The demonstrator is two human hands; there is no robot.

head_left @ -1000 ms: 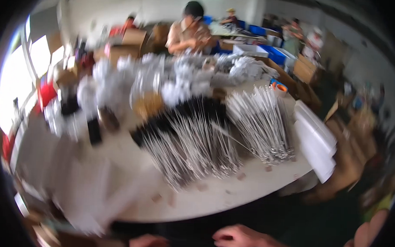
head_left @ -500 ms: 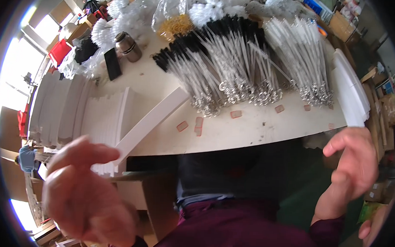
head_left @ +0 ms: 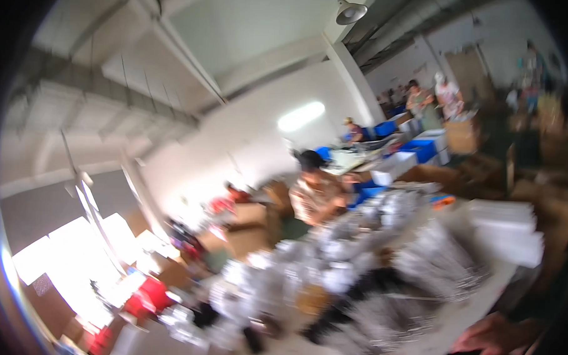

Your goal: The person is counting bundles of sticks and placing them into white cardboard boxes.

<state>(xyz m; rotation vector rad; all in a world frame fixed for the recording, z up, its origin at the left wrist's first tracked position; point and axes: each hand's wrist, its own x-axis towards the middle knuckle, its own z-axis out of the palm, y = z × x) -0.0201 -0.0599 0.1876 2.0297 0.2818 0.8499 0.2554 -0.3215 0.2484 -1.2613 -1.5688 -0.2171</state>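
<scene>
Overall, the view is tilted and motion-blurred. On the pale worktable, at lower right, lie 2 groups of thin rods. The black-ended wire rods lie on a diagonal long axis: dark ends toward the upper left, bare metallic ends toward the table's front edge. The white-ended wire rods lie just beside them to the right, on a similar diagonal, metallic ends also facing the front edge.

The right hand is at the lower right, by the table's front edge, near the metallic ends of the rods; it reaches in from the right, pointing leftward. Blur masks its fingers: I cannot tell whether they are spread, curled or gripping anything.

A stack of white sheets lies at the table's right end. Across the table, 1 person in a light top leans over white plastic bundles.
</scene>
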